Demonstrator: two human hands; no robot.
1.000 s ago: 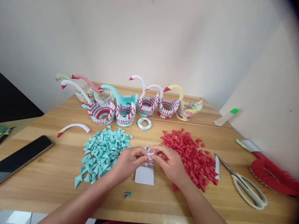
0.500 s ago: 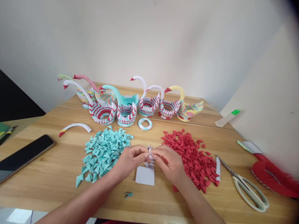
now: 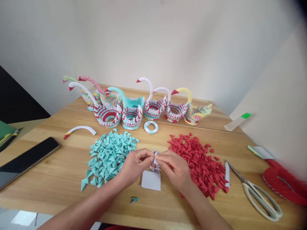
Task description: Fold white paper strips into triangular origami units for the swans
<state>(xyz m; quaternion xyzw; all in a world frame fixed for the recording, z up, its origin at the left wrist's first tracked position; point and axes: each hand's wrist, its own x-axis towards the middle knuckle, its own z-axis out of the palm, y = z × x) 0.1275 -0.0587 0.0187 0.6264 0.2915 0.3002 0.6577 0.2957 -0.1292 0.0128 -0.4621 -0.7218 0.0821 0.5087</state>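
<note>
My left hand (image 3: pixel 137 164) and my right hand (image 3: pixel 174 166) meet at the middle of the table, both pinching a small piece of white paper (image 3: pixel 156 160) between thumbs and fingertips. The fingers partly hide its folds. Just behind and below it lie several folded white paper pieces (image 3: pixel 155 169). A stack of white paper slips (image 3: pixel 151 180) rests nearer to me. Left of my hands spreads a heap of turquoise folded paper triangles (image 3: pixel 107 156); a heap of red ones (image 3: pixel 200 164) lies on the right, partly behind my right hand.
Several paper swans (image 3: pixel 132 118) stand along the back, with a white-and-turquoise paper ring (image 3: pixel 151 123) before them. A white paper neck (image 3: pixel 81 128) and a phone (image 3: pixel 30 161) lie left. Scissors (image 3: pixel 259 196), a glue bottle (image 3: pixel 237 122) and a red fan-like object (image 3: pixel 283 180) are right.
The whole scene has shifted slightly right in the view. Both hands keep their pinch on the white paper, with only small finger movement.
</note>
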